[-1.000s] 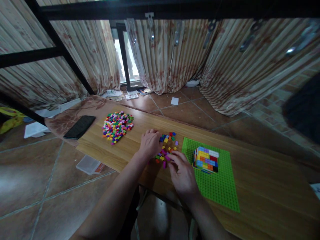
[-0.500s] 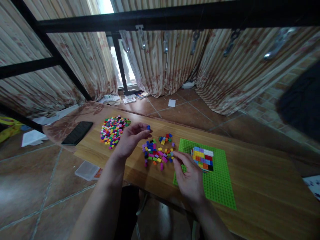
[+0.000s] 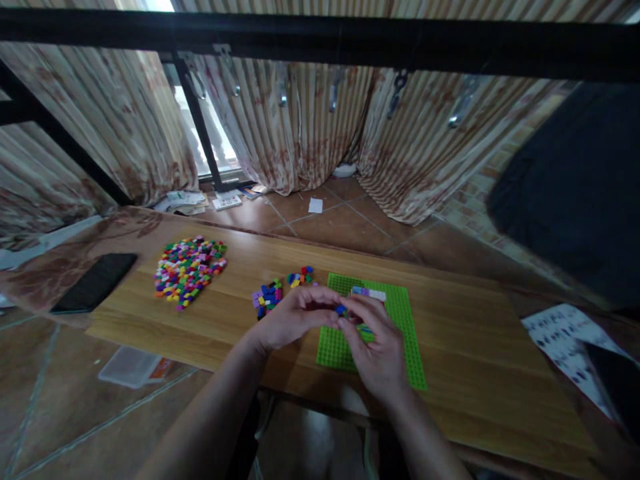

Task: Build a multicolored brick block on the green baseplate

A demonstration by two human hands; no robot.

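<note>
My left hand [image 3: 299,316] and my right hand [image 3: 374,340] meet over the left part of a green baseplate [image 3: 413,360]. A small blue toy brick [image 3: 341,311] is pinched between their fingertips, and both hands touch it. Behind my right hand sits a built block of bricks [image 3: 370,293] on the baseplate, mostly hidden, with white and pale purple bricks showing at its far edge. Loose mixed bricks [image 3: 265,297] lie left of the baseplate, partly covered by my left hand. A smaller cluster of bricks [image 3: 303,276] lies just beyond them.
A large heap of colourful bricks [image 3: 190,269] lies on the left of the wooden table [image 3: 480,347]. A black phone-like slab [image 3: 95,283] rests at the far left. A printed sheet [image 3: 565,340] is at the right, and a clear plastic box [image 3: 129,367] below the table edge.
My left hand has moved right with the blue brick and met my right hand over the baseplate. The view has turned to the right.
</note>
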